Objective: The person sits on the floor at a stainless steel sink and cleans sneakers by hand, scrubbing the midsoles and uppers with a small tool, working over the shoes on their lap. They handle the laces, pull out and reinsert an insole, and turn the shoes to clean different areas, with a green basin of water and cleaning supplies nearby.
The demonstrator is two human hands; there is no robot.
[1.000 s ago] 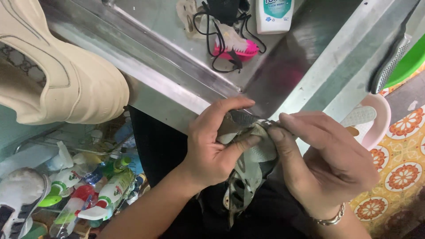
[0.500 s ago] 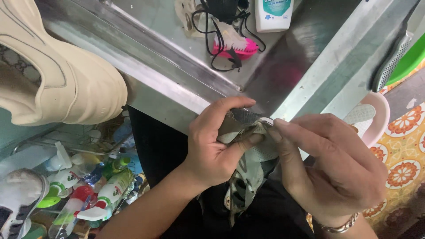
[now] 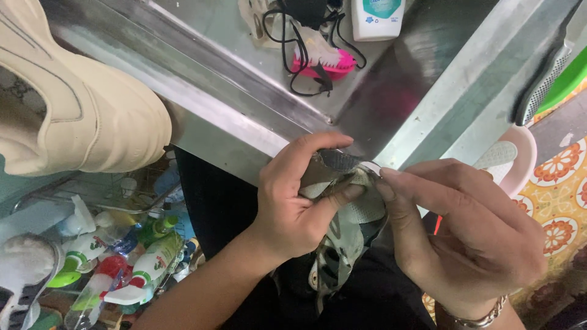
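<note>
1. My left hand (image 3: 293, 211) wraps around the upper end of a worn grey-and-white sneaker (image 3: 342, 238), fingers curled shut on it and the thumb pressed across the top, which steadies the shoe in front of my lap, just below the near edge of the steel bench (image 3: 244, 110).
2. My right hand (image 3: 471, 238) comes in from the other side; its fingers are closed on the same end of the sneaker, thumb and forefinger pinching at the fabric close to the left thumb. I judge the two-handed grip lets one hand brace while the other works the material.
3. The sneaker hangs down between my hands, its lower part dangling toward my dark clothing, not resting on the bench.
4. At the bench's far edge lie a pink scrub brush (image 3: 327, 61) tangled in a black cord (image 3: 293, 43) and a white bottle (image 3: 378, 15), well apart from my hands.
5. A large cream shoe (image 3: 73, 104) sits at the bench's left corner, overhanging it.
6. Below it, spray bottles (image 3: 122, 269) crowd a wire rack, and another pale shoe (image 3: 24, 275) shows at the lower left.
7. To the right a pink plastic basin (image 3: 520, 159) stands on patterned floor tiles (image 3: 565, 195).
</note>
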